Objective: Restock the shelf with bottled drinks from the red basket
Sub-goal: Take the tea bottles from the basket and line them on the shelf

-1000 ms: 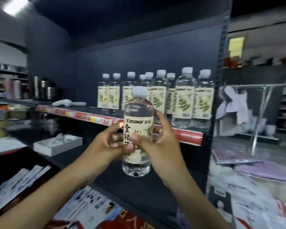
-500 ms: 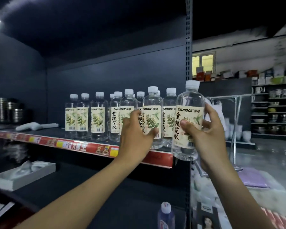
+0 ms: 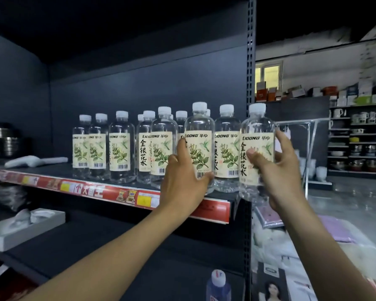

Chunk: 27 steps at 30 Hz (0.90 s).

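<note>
Several clear bottles with white caps and cream flower labels stand in a row on the dark shelf with a red price strip. My left hand grips a front-row bottle near the shelf's right end. My right hand holds another bottle upright in front of the shelf's right upright post, its base just past the shelf's right corner. One more standing bottle is between the two. The red basket is out of view.
A grey perforated post bounds the shelf on the right. A white scoop-like item lies on the shelf's left part. A white tissue box sits on the lower shelf. A blue-capped bottle stands below. Magazines lie at lower right.
Earlier both hands held one bottle low in front of the shelf. My right hand has raised it to the shelf's right end, and my left hand has moved onto a standing front-row bottle.
</note>
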Motion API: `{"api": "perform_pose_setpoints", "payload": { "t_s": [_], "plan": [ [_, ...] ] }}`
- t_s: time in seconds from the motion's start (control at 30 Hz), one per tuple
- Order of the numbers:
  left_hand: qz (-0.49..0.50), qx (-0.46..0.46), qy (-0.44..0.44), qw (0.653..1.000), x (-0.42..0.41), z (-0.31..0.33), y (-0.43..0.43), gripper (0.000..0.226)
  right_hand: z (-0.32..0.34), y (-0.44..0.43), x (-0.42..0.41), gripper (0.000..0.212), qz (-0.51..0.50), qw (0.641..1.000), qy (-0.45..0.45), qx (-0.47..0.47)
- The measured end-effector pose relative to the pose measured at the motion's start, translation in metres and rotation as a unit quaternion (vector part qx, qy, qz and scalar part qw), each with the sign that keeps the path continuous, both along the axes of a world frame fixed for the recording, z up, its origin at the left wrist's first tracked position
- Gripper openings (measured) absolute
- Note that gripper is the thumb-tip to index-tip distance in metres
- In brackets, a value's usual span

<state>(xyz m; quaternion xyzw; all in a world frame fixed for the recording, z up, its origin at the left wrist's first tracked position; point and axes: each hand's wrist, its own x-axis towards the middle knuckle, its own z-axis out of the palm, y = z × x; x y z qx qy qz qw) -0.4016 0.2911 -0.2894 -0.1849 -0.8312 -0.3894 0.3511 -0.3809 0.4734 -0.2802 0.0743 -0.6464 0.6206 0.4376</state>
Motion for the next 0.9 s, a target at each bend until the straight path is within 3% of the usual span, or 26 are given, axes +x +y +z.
{"api": "perform_pose_setpoints", "payload": {
  "t_s": [0.33, 0.47, 0.7, 0.9],
  "plan": [
    [0.011, 0.0, 0.009, 1.0, -0.008, -0.001, -0.002, 0.099, 0.008, 0.004, -0.011, 0.086, 0.029, 0.999, 0.019, -0.031],
    [0.017, 0.008, 0.006, 1.0, -0.014, -0.001, -0.006, 0.098, 0.009, 0.001, -0.013, 0.079, 0.035, 0.999, 0.021, -0.032],
    [0.016, 0.011, 0.018, 1.0, -0.017, -0.001, -0.012, 0.095, 0.01, -0.006, -0.017, 0.098, 0.009, 1.0, 0.018, -0.023],
    [0.01, 0.021, 0.008, 1.0, -0.017, 0.0, -0.013, 0.098, 0.008, -0.018, 0.004, 0.08, 0.008, 0.999, 0.038, -0.033]
  ]
}}
